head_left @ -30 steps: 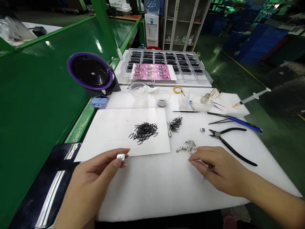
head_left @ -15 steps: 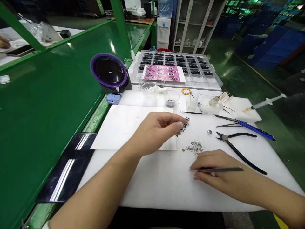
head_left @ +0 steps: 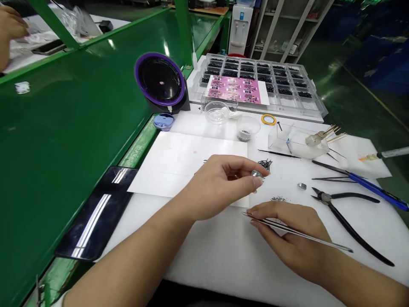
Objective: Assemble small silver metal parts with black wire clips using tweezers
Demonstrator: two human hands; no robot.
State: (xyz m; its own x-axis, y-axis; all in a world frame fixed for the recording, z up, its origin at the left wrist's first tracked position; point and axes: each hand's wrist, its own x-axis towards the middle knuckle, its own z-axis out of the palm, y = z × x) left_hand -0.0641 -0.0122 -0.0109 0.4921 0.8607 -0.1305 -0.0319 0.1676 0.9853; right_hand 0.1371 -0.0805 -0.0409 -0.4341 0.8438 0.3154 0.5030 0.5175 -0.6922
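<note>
My left hand (head_left: 220, 183) is closed, pinching a small shiny metal piece (head_left: 256, 174) between thumb and fingertips, above the right edge of a white paper sheet (head_left: 179, 149). My right hand (head_left: 287, 230) is wrapped round metal tweezers (head_left: 303, 232), whose tips point left, just below the left hand. Past the left fingertips lies a small heap of thin black parts (head_left: 265, 164). Tiny dark bits (head_left: 278, 199) are scattered on the white surface behind the right hand, which partly hides them. A second small metal block (head_left: 301, 186) lies farther right.
Cutting pliers (head_left: 326, 197) and a blue-handled tool (head_left: 377, 187) lie at the right. A compartment box (head_left: 315, 108) of black parts, with a pink printed sheet (head_left: 236, 89) on it, stands at the back. A purple-rimmed round device (head_left: 159, 79) and dark phone (head_left: 96, 213) are at the left.
My right hand has brought the tweezers left, closer to my left hand, and their tips now show. My left hand still pinches the metal piece. The view has shifted, moving the scene rightward.
</note>
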